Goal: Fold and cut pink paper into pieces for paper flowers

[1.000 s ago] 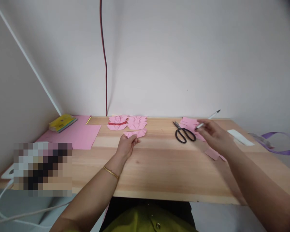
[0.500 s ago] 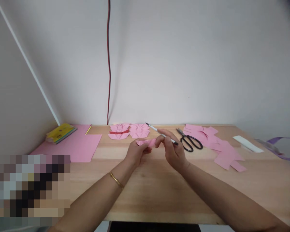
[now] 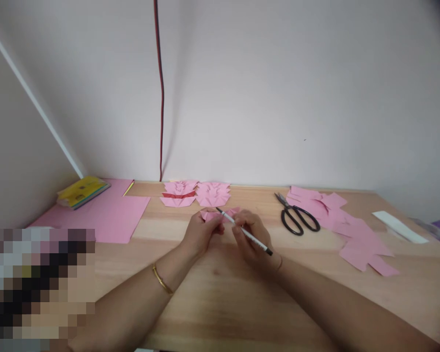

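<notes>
A folded pink paper piece (image 3: 220,215) sits mid-table (image 3: 220,293), pinched by the left hand (image 3: 201,233); the right hand (image 3: 252,238) grips a white pen (image 3: 244,231) across it. Beyond lie black scissors (image 3: 297,219), pink offcuts (image 3: 352,230) and finished folded pieces (image 3: 196,193).

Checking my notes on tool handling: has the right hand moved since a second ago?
Yes: the right hand crossed leftward from beyond the black-handled scissors.

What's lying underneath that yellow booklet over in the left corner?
The yellow booklet rests on a large pink paper sheet spread over the wooden table. Whatever lies beneath that sheet is covered.
</notes>
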Tool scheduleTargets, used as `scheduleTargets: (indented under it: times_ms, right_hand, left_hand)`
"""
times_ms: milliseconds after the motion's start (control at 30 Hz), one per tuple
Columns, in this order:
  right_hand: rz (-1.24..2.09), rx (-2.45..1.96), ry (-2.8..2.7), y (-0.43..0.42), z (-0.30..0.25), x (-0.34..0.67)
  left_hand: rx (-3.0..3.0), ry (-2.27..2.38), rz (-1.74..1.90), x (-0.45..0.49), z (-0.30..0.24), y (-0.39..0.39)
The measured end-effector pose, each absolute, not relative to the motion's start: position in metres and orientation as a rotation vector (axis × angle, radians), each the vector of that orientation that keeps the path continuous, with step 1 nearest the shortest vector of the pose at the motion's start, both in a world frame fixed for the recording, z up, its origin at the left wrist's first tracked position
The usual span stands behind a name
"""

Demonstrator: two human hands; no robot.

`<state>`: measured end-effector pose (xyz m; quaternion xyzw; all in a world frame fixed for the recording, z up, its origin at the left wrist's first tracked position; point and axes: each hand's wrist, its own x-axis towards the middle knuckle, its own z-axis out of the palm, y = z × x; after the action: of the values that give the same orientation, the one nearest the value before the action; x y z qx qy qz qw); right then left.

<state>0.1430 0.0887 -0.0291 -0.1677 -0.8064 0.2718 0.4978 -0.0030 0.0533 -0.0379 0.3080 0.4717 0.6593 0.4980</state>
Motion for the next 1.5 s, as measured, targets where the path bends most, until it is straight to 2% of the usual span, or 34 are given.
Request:
scheduleTargets:
  times_ms: [133,467,700,1067,1500]
  right_hand:
    - [0.539,-0.422,-2.074,0.095,-0.026,0.143]
    - [0.419,-0.545,-1.963,0.101,-0.028,0.136]
    - [0.666,-0.746,-1.814,0.088,-0.006,0.134]
    - [0.933,-0.693,-1.819,0.094,-0.034,0.138]
    - [0.968,-0.721,-1.848,0.09,-0.035,0.128]
  left_hand:
    - [0.836,1.143,1.565,-0.002,-0.037,0.051]
    - [0.839,1.246,1.588,0.004,-0.031,0.046]
    - [0.899,1.285,1.515,0.004,-0.027,0.043]
    - [0.853,1.222,1.497,0.001,-0.028,0.045]
    - [0.762,1.152,1.519,0.0,-0.033,0.048]
